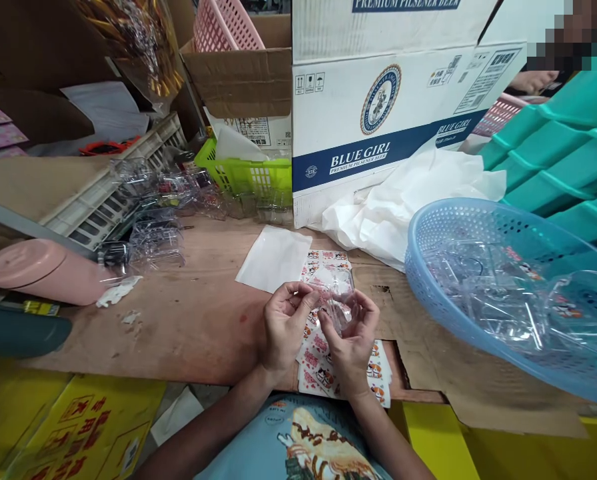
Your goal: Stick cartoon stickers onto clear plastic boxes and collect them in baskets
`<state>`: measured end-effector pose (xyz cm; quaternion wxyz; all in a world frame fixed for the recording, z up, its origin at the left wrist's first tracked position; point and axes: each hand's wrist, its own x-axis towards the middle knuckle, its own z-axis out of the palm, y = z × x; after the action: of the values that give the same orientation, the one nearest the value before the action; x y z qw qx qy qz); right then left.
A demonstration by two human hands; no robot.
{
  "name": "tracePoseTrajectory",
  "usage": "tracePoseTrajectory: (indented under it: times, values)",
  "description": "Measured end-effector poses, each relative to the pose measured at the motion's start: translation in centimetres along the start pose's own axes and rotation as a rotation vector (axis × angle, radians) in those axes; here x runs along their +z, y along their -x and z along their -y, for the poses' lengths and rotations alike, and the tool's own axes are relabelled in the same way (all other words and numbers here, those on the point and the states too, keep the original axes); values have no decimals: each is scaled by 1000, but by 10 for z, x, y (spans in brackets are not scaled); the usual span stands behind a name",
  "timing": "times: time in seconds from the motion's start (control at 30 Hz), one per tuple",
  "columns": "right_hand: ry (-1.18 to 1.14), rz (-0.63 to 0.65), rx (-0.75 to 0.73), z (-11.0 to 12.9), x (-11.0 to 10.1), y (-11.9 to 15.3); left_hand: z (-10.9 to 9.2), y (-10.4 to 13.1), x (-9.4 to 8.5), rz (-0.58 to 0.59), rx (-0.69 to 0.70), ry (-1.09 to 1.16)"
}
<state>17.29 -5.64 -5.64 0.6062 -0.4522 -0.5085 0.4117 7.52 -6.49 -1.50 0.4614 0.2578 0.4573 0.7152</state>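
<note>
Just above the table's front edge, my right hand grips a small clear plastic case between thumb and fingers. My left hand is closed in a pinch at the case's left edge; whatever lies between its fingertips is too small to make out. Below both hands lie sticker sheets printed with cartoon cats and pink lettering, partly covered by my right hand. A sheet of white backing paper rests beyond my left hand.
At right stands a blue perforated basket holding clear cases, some with stickers. More clear plastic pieces lie left, near a pink bottle. A Blue Girl carton, crumpled white paper and teal bins border the back. Another person's hand shows behind.
</note>
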Motion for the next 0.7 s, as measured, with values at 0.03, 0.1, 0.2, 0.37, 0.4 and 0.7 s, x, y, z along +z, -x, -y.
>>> tracePoseTrajectory:
  times: [0.03, 0.1, 0.2, 0.37, 0.4, 0.7]
  values:
    - [1, 1, 4, 0, 0, 0, 0, 0, 0, 2, 3, 0]
    - [7, -3, 8, -1, -1, 0, 1, -1, 1, -8, -2, 5]
    - [10, -15, 8, -3, -2, 1, 3, -1, -1, -36, -16, -1]
    - [23, -18, -11, -3, -2, 0, 1, -2, -3, 4, -8, -65]
    - [23, -15, -15, -2, -2, 0, 0, -2, -3, 19, -2, -97]
    - [51, -23, -14, -4, -3, -1, -2, -5, -3, 28, 42, -169]
